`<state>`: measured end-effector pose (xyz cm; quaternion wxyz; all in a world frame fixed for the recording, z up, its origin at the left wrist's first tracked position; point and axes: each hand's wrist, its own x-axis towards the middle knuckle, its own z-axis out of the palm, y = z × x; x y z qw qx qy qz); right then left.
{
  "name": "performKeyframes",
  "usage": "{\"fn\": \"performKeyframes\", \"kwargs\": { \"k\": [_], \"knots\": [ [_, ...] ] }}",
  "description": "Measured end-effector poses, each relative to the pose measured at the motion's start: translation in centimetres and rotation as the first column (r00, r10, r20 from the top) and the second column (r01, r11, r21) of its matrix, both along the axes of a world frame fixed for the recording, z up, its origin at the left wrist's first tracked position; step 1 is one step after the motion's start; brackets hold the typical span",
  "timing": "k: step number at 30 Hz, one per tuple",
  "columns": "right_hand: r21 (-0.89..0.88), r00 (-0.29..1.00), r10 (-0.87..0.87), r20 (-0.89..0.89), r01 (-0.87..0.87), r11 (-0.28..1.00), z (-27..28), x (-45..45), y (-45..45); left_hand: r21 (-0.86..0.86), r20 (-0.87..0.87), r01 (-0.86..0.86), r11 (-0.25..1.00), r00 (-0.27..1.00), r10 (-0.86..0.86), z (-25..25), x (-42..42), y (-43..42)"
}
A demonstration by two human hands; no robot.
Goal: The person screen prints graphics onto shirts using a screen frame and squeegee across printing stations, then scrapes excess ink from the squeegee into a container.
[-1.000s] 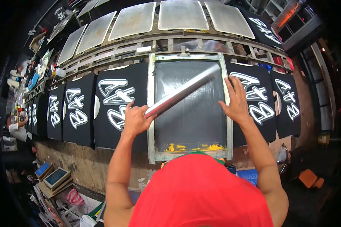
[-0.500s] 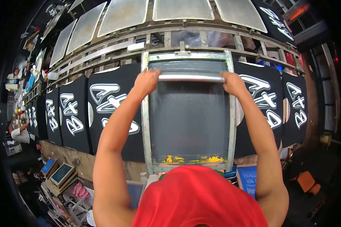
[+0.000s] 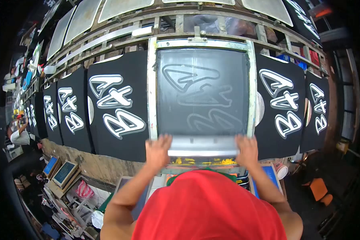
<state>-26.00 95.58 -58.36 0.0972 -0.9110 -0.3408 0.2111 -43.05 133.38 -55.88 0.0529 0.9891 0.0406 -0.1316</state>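
Note:
A wide metal squeegee lies across the lower part of a framed screen, near the edge closest to me. My left hand is closed around its left end and my right hand around its right end, both slightly blurred. Above the squeegee, grey outlined lettering shows in the screen mesh. Yellow smears mark the strip below it. Black shirts with white lettering lie on both sides, one left and one right of the frame.
Beyond the screen runs a metal rail with pale flat boards behind it. Small framed screens are stacked at lower left. A co-worker stands at far left. An orange object is at lower right.
The squeegee was first in my left hand alone, then held by both hands at the screen's far end. Now it is at the near end, and lettering shows in the mesh.

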Motion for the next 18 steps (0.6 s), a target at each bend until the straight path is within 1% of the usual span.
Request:
{"fn": "performKeyframes", "kwargs": {
  "k": [1,2,3,5,6,7,8,9,10,11,12,13,14,15,16,17,18],
  "knots": [
    [0.095,1.000,-0.006,-0.028,0.009,0.995,-1.4,-3.2,-2.4,-0.015,0.058,0.023,1.000,0.998,-0.022,-0.8,-3.9,-1.3],
    [0.094,0.999,-0.044,0.002,0.043,0.995,-1.1,-5.1,-2.9,-0.169,-0.009,-0.017,0.985,1.000,0.015,0.5,-4.9,-2.0],
    [0.092,0.999,-0.043,-0.001,0.043,0.995,-0.4,-4.6,-2.2,-0.171,-0.011,-0.017,0.985,1.000,0.016,1.1,-4.1,-1.8],
    [0.072,0.998,-0.045,-0.050,0.049,0.996,1.3,-0.8,0.0,-0.074,0.029,0.033,0.997,0.999,-0.031,1.0,0.1,0.0],
    [0.187,0.997,-0.050,0.058,0.038,0.982,-1.4,2.0,0.6,-0.015,0.055,0.029,0.999,0.998,-0.028,0.5,3.8,1.3],
    [0.164,0.989,-0.107,0.098,0.089,0.982,-1.2,6.1,3.1,0.026,0.103,0.027,0.999,0.994,-0.029,-0.7,8.0,3.3],
    [0.159,0.980,-0.142,0.137,0.120,0.980,-1.4,11.0,5.7,0.091,0.163,0.003,0.996,0.986,-0.017,-0.7,13.2,5.0],
    [0.144,0.972,-0.170,0.160,0.148,0.979,-1.8,16.2,8.1,0.079,0.195,-0.029,0.996,0.981,0.013,0.0,18.2,6.6],
    [0.185,0.955,-0.178,0.239,0.135,0.973,-2.2,20.8,10.2,0.121,0.180,-0.059,0.991,0.983,0.037,-1.2,22.7,9.1],
    [0.179,0.952,-0.182,0.248,0.139,0.974,-2.1,25.3,12.2,0.118,0.214,-0.081,0.990,0.975,0.054,-0.7,26.5,10.3],
    [0.190,0.951,-0.192,0.242,0.148,0.971,-1.7,28.8,14.0,0.080,0.277,-0.088,0.993,0.959,0.063,-0.6,29.4,11.5],
    [0.196,0.951,-0.205,0.230,0.161,0.967,-1.4,30.7,14.8,0.079,0.247,-0.148,0.986,0.961,0.125,0.5,31.6,11.6],
    [0.195,0.950,-0.210,0.230,0.167,0.966,-1.5,30.9,14.5,0.101,0.153,-0.176,0.979,0.975,0.159,1.5,32.7,11.6],
    [0.174,0.961,-0.178,0.211,0.142,0.975,-1.8,30.6,13.9,0.121,0.051,-0.205,0.971,0.978,0.200,2.5,32.9,11.2],
    [0.161,0.969,-0.145,0.200,0.114,0.980,-1.1,30.7,14.0,0.132,0.049,-0.182,0.974,0.983,0.177,2.0,31.8,11.0],
    [0.083,0.982,-0.141,0.127,0.131,0.988,-0.6,29.2,13.2,0.148,0.052,-0.157,0.976,0.987,0.151,1.5,30.0,10.9],
    [0.107,0.983,-0.141,0.116,0.129,0.986,-0.3,26.2,11.9,0.041,0.089,-0.148,0.988,0.986,0.144,1.1,27.0,10.0]
  ]
}}
